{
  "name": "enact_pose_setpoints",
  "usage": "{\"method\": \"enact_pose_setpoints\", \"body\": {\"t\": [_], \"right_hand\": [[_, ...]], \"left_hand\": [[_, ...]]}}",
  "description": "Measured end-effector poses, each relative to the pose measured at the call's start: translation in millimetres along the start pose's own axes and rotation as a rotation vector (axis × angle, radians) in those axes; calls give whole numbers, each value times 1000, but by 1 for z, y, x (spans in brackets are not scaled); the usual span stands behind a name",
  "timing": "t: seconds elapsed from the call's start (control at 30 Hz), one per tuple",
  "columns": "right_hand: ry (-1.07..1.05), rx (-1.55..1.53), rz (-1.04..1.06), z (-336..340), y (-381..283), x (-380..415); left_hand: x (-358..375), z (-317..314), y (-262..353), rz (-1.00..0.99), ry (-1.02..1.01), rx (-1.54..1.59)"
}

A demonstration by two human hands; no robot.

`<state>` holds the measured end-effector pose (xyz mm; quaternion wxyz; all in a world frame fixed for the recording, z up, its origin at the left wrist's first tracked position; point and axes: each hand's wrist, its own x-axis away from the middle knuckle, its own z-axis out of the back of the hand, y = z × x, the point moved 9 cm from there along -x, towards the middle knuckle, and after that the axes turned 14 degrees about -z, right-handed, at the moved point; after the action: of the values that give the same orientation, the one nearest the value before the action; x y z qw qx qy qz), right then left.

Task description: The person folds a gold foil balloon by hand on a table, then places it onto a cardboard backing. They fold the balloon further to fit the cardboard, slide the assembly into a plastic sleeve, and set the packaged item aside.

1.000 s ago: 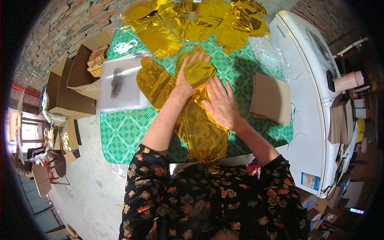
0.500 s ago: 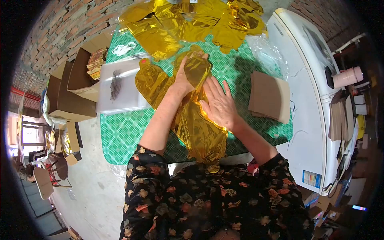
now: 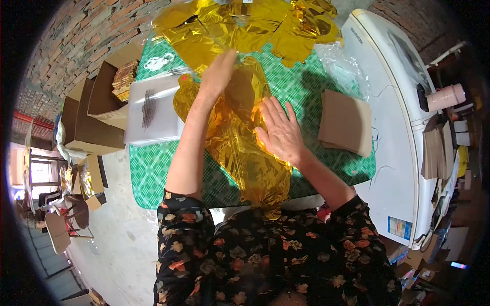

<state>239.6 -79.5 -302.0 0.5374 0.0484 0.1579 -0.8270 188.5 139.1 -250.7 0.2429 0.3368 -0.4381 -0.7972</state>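
A flat gold foil balloon (image 3: 250, 148) lies creased on the green checked tablecloth, its lower end reaching over the table's near edge against my shirt. My right hand (image 3: 280, 131) rests on the balloon's right side, palm down, fingers stretched out. Over its upper left part is my left hand (image 3: 218, 75), smeared by motion, so its fingers do not show clearly. A rounded lobe of gold foil with a small red spot (image 3: 184, 78) sticks out left of my left forearm.
More gold foil balloons (image 3: 229, 30) cover the table's far end. Clear plastic sleeves (image 3: 158, 109) lie at left, a stack of brown cardboard sheets (image 3: 345, 122) at right. Cardboard boxes (image 3: 97, 120) stand left of the table. A white fridge (image 3: 395, 148) borders the right side.
My left hand has come off the folded upper part of the foil and moved up and left. That part now lies flatter. My right hand stays in nearly the same place.
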Motion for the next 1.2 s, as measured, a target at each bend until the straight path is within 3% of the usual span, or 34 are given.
{"method": "enact_pose_setpoints", "body": {"t": [0.1,0.13,0.27,0.33,0.43,0.57,0.6,0.73,1.2], "right_hand": [[-14,16,0,-1,0,0],[-12,23,0,-2,0,0],[-10,22,-1,0,0,0],[-18,23,-4,1,0,0],[4,7,11,4,-2,0],[51,2,35,6,-3,0],[56,-3,38,6,-3,0],[70,-12,43,6,-3,0],[-35,20,93,3,0,29]], "left_hand": [[15,-11,4,-99,-113,-315],[19,-17,10,45,-286,-288],[13,-29,-21,-124,-202,-556],[15,-33,-14,-95,-217,-627],[27,-37,20,-289,-77,-919],[48,-71,53,-702,-98,-600],[53,-83,47,-737,-202,-553],[61,-104,10,-537,-462,-531],[60,-113,-6,-581,-468,-683]]}}
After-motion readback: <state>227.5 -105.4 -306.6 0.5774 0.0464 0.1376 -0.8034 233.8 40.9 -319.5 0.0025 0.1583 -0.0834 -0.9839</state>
